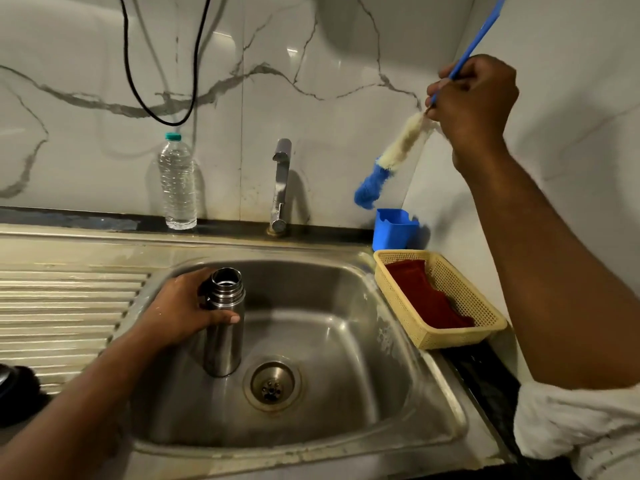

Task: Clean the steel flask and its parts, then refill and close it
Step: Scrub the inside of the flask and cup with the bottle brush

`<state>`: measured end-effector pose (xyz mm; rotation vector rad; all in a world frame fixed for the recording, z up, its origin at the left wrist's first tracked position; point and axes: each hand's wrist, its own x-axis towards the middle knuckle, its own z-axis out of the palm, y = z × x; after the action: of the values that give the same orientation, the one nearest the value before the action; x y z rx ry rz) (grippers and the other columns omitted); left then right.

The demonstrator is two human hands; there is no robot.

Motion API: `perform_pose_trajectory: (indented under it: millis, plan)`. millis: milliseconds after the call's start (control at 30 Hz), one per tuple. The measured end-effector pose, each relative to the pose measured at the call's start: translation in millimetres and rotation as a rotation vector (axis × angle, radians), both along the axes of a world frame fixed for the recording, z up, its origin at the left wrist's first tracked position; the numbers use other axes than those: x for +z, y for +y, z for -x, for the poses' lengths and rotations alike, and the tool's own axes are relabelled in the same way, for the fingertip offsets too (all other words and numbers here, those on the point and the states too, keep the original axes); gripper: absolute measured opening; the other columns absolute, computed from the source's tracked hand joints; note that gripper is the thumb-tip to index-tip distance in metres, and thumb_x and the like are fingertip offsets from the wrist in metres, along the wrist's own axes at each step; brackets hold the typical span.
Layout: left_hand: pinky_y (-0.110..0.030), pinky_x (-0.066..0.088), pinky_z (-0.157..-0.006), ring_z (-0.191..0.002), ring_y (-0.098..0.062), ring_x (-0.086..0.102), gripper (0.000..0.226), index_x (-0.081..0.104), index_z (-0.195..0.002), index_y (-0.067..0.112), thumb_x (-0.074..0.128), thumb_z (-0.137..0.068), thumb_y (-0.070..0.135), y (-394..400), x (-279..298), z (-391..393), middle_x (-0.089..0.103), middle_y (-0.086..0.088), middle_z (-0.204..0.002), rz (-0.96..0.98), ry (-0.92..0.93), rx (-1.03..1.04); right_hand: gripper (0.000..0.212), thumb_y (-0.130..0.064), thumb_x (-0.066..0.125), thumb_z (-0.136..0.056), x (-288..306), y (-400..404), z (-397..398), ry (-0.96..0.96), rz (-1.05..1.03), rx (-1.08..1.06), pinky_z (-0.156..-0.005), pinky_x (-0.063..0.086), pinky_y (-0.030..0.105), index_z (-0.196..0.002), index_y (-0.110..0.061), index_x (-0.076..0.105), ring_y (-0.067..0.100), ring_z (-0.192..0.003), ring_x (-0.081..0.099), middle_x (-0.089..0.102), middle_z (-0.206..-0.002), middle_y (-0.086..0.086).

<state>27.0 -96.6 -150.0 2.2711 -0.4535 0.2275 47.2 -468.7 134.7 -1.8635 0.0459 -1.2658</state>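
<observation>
An open steel flask (pixel 224 336) stands upright in the steel sink (pixel 349 344), left of the drain (pixel 272 381). My left hand (pixel 180 308) grips the flask just below its threaded neck. High at the right, my right hand (pixel 471 95) holds the blue handle of a bottle brush (pixel 391 161). The brush slants down to the left, with white bristles above and a blue tip over a blue holder (pixel 394 228). No lid is in view.
A tap (pixel 281 185) rises behind the sink and a plastic water bottle (pixel 177 181) stands to its left. A yellow basket (pixel 450 337) with a red cloth (pixel 426 296) sits at the right. The ribbed drainboard (pixel 62 313) lies left. A black cable (pixel 162 116) hangs on the wall.
</observation>
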Motion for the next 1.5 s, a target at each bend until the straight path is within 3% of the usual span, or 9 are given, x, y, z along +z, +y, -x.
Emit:
perform_pose_trajectory:
  millis: [233, 333, 433, 567, 767, 1000, 1233, 1433, 1500]
  plan:
    - [-0.028, 0.057, -0.1, -0.1, 0.012, 0.069, 0.076, 0.069, -0.117, 0.038, 0.105, -0.053, 0.022, 5.9, 0.8, 3.0, 0.075, 0.019, -0.107, 0.096, 0.06, 0.01, 0.013, -0.005, 0.06, -0.091, -61.7, 67.5, 35.6, 0.065, -0.267, 0.288, -0.069, 0.064, 0.033, -0.096, -0.011, 0.071, 0.022, -0.075, 0.078, 0.077, -0.085, 0.01]
    - [-0.038, 0.058, -0.101, -0.103, -0.001, 0.074, 0.08, 0.074, -0.125, 0.02, 0.106, -0.052, 0.029, 7.0, -2.5, -3.8, 0.079, 0.009, -0.11, 0.108, 0.07, 0.017, 0.011, -0.007, 0.06, -0.095, -92.5, 91.7, 40.6, 0.12, -0.33, 0.367, -0.074, 0.064, 0.035, -0.101, -0.007, 0.07, 0.024, -0.08, 0.078, 0.077, -0.089, 0.012]
    - [-0.037, 0.057, -0.104, -0.109, -0.005, 0.073, 0.087, 0.072, -0.131, 0.019, 0.105, -0.052, 0.035, 5.5, -2.9, -6.7, 0.078, 0.008, -0.116, 0.102, 0.073, 0.004, 0.012, -0.006, 0.059, -0.097, -114.2, 109.8, 40.5, 0.136, -0.355, 0.421, -0.076, 0.065, 0.037, -0.104, -0.004, 0.069, 0.024, -0.083, 0.078, 0.077, -0.091, 0.013]
    - [-0.033, 0.055, -0.106, -0.111, -0.007, 0.072, 0.083, 0.069, -0.134, 0.017, 0.104, -0.058, 0.024, 4.5, -6.3, -9.1, 0.077, 0.005, -0.121, 0.112, 0.115, 0.013, 0.012, -0.007, 0.059, -0.101, -125.5, 124.5, 38.6, 0.127, -0.328, 0.417, -0.075, 0.064, 0.034, -0.108, -0.006, 0.068, 0.019, -0.086, 0.078, 0.078, -0.093, 0.009]
    - [-0.032, 0.055, -0.105, -0.11, -0.009, 0.073, 0.085, 0.066, -0.138, 0.016, 0.102, -0.062, 0.021, 3.3, -9.3, -12.9, 0.077, 0.003, -0.122, 0.098, 0.152, 0.003, 0.013, -0.006, 0.058, -0.101, -118.5, 134.1, 47.2, 0.118, -0.059, 0.476, -0.076, 0.064, 0.03, -0.111, -0.006, 0.066, 0.015, -0.089, 0.077, 0.077, -0.097, 0.006]
    - [-0.026, 0.051, -0.104, -0.109, -0.009, 0.07, 0.075, 0.065, -0.137, 0.014, 0.097, -0.07, 0.01, 3.0, -11.3, -14.0, 0.075, 0.003, -0.122, 0.137, 0.202, -0.001, 0.015, -0.001, 0.059, -0.101, -87.8, 156.5, 60.5, 0.24, 0.304, 0.598, -0.078, 0.063, 0.029, -0.111, -0.01, 0.064, 0.01, -0.096, 0.075, 0.075, -0.101, 0.001]
    - [-0.033, 0.049, -0.11, -0.119, -0.014, 0.068, 0.075, 0.061, -0.141, 0.015, 0.093, -0.074, 0.005, 2.4, -12.5, -14.6, 0.073, 0.001, -0.127, 0.162, 0.266, -0.041, 0.02, 0.005, 0.055, -0.101, -74.0, 173.0, 57.3, 0.408, 0.417, 0.739, -0.08, 0.064, 0.032, -0.109, -0.008, 0.066, 0.014, -0.094, 0.076, 0.076, -0.098, 0.005]
    - [-0.038, 0.054, -0.109, -0.11, -0.008, 0.071, 0.073, 0.068, -0.133, 0.02, 0.098, -0.068, 0.014, 3.0, -13.0, -15.2, 0.077, 0.006, -0.118, 0.145, 0.182, -0.009, 0.017, 0.003, 0.069, -0.091, -85.7, 198.5, 50.1, 0.407, 0.334, 0.547, -0.076, 0.064, 0.031, -0.096, -0.013, 0.072, 0.008, -0.08, 0.077, 0.077, -0.087, 0.002]
    - [-0.037, 0.057, -0.105, -0.109, -0.006, 0.071, 0.072, 0.07, -0.131, 0.02, 0.1, -0.065, 0.018, 2.2, -13.0, -13.6, 0.077, 0.006, -0.117, 0.136, 0.16, -0.028, 0.019, 0.0, 0.076, -0.084, -108.5, 209.2, 51.6, 0.419, 0.41, 0.438, -0.076, 0.063, 0.025, -0.089, -0.017, 0.073, 0.005, -0.075, 0.074, 0.075, -0.083, -0.004]
